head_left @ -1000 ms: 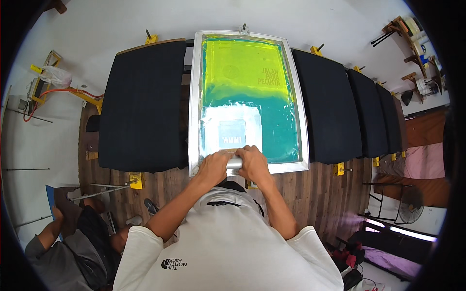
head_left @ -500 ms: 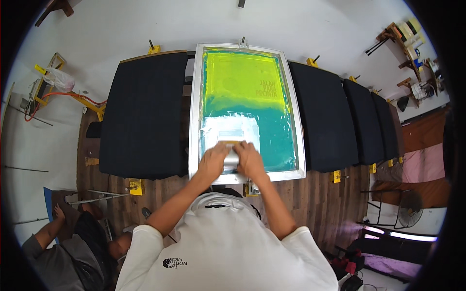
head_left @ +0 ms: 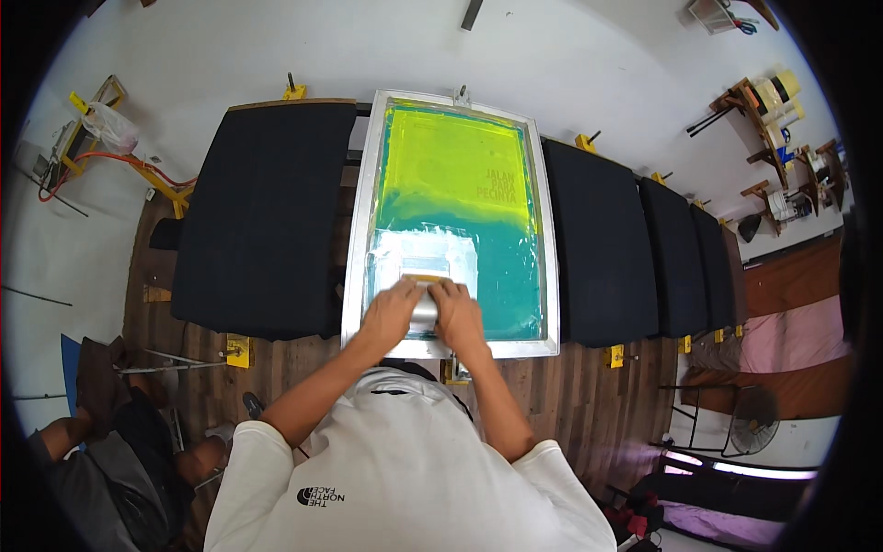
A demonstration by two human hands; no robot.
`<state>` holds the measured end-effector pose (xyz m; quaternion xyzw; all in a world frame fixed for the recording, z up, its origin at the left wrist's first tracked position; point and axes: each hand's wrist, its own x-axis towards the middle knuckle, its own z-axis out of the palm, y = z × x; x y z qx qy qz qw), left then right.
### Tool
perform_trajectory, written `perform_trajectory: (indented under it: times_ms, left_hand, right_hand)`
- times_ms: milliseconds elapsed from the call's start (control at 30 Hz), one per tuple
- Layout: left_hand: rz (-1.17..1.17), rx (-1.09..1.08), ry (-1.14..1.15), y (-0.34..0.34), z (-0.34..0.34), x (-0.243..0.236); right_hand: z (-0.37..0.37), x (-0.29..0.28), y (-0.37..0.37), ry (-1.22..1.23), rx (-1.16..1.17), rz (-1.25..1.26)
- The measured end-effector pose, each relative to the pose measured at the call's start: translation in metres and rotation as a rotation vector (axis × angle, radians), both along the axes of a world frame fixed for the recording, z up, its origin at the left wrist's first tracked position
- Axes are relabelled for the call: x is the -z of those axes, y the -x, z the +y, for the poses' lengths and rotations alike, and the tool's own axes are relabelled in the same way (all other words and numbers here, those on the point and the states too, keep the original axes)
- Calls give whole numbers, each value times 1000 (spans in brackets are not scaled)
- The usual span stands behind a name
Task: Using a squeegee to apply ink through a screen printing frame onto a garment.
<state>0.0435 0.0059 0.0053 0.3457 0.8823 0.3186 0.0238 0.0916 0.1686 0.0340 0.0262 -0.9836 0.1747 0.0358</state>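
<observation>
A printing screen with a silver metal frame (head_left: pixel 360 239) lies in front of me, its mesh bright yellow-green (head_left: pixel 441 152) at the far part and teal (head_left: pixel 510 276) nearer. White ink (head_left: pixel 460 247) covers the near left of the mesh. At the near end, a squeegee (head_left: pixel 424 310) with a metal body and yellowish top edge rests in that white area. My left hand (head_left: pixel 391 313) grips its left side and my right hand (head_left: pixel 455 315) its right side, fingers curled over the top. The blade's lower edge is hidden.
Platens covered in black cloth stand left (head_left: pixel 262 216) and right (head_left: pixel 602 239) of the screen, with yellow clamps (head_left: pixel 237 350) at their ends. A seated person (head_left: pixel 124 469) is at the lower left. A fan (head_left: pixel 754 420) and wall shelves (head_left: pixel 759 115) are at the right.
The whole view has shifted slightly, with the screen appearing a little lower and further left. Both hands keep their grip on the squeegee, at about the same place on the screen.
</observation>
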Motion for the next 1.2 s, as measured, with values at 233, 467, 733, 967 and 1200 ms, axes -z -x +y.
perform_trajectory:
  times_ms: [233, 467, 733, 967, 1200]
  left_hand:
    - [-240, 89, 3, -12, -5, -38]
    - [41, -19, -24, -11, -6, 1]
    - [-95, 48, -156, -11, -2, -37]
    - [97, 29, 76, -30, -8, -3]
    - [-61, 45, -9, -10, -6, -41]
  right_hand:
    - [2, -32, -13, 72, -8, -259]
    - [-5, -6, -8, 9, 17, -87]
    - [5, -40, -5, 31, -17, -202]
    - [-7, -9, -26, 57, 15, -101]
    - [-2, -37, -6, 33, 16, -186]
